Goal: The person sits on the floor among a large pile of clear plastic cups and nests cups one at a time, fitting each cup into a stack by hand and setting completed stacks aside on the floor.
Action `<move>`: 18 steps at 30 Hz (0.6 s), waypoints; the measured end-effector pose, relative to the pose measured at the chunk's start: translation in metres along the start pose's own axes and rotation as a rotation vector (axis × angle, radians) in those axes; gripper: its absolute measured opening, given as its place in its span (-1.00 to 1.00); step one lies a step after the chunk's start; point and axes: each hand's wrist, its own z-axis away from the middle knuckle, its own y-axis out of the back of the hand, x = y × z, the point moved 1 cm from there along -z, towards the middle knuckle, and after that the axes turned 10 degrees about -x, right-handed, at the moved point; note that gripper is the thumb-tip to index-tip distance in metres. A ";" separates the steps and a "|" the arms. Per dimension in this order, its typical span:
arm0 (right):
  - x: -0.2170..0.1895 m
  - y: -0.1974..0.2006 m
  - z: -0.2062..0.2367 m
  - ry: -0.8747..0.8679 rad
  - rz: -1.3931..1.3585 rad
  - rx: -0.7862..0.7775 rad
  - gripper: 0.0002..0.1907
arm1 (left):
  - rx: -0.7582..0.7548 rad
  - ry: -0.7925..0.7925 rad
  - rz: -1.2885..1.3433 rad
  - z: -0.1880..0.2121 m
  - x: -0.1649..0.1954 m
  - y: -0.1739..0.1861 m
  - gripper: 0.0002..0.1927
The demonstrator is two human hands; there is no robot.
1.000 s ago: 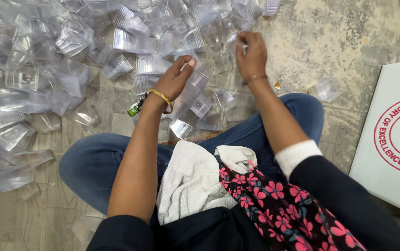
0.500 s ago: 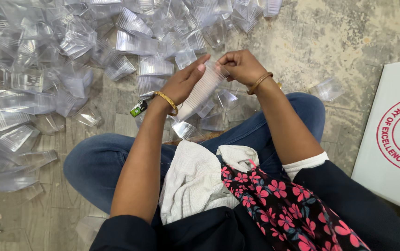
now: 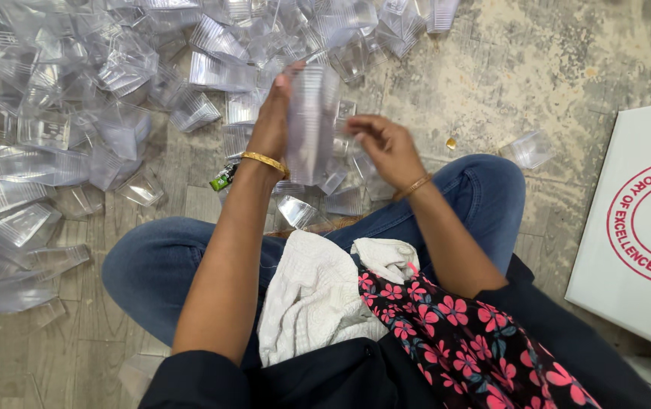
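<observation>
My left hand (image 3: 274, 120) grips a tall stack of nested clear plastic cups (image 3: 312, 121), held upright above my lap. My right hand (image 3: 387, 148) hovers just right of the stack's lower part, fingers curled and slightly blurred, holding nothing that I can make out. A gold bangle sits on each wrist. Beyond the hands lies a big heap of loose clear plastic cups (image 3: 113, 98) spread over the floor.
I sit cross-legged in blue jeans (image 3: 151, 265), with a white cloth (image 3: 306, 295) and a floral fabric (image 3: 454, 341) in my lap. A white box (image 3: 643, 227) with a round red print stands at the right. One stray cup (image 3: 528, 149) lies near my right knee.
Both hands drew back from the heap and came together. The left hand raised the cup stack upright, and the right hand dropped away from the stack's top to its lower right side.
</observation>
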 end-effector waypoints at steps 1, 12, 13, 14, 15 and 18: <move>-0.006 -0.009 0.003 0.033 -0.204 -0.071 -0.62 | -0.006 -0.020 0.029 0.001 0.002 -0.003 -0.32; -0.030 -0.046 0.021 0.111 -0.351 -0.013 -0.32 | 0.091 -0.518 -0.377 -0.004 0.000 -0.001 -0.33; -0.032 -0.047 0.021 0.137 -0.265 0.040 -0.33 | 0.107 -0.540 -0.466 -0.007 -0.001 -0.002 -0.34; -0.036 -0.049 0.021 0.172 -0.171 0.047 -0.33 | 0.124 -0.561 -0.555 -0.009 -0.002 -0.002 -0.34; -0.041 -0.051 0.024 0.205 -0.077 0.052 -0.32 | 0.133 -0.543 -0.527 -0.008 -0.004 -0.001 -0.32; -0.060 -0.050 0.039 0.389 0.228 0.037 -0.26 | 0.050 -0.456 -0.207 -0.007 -0.007 0.000 -0.29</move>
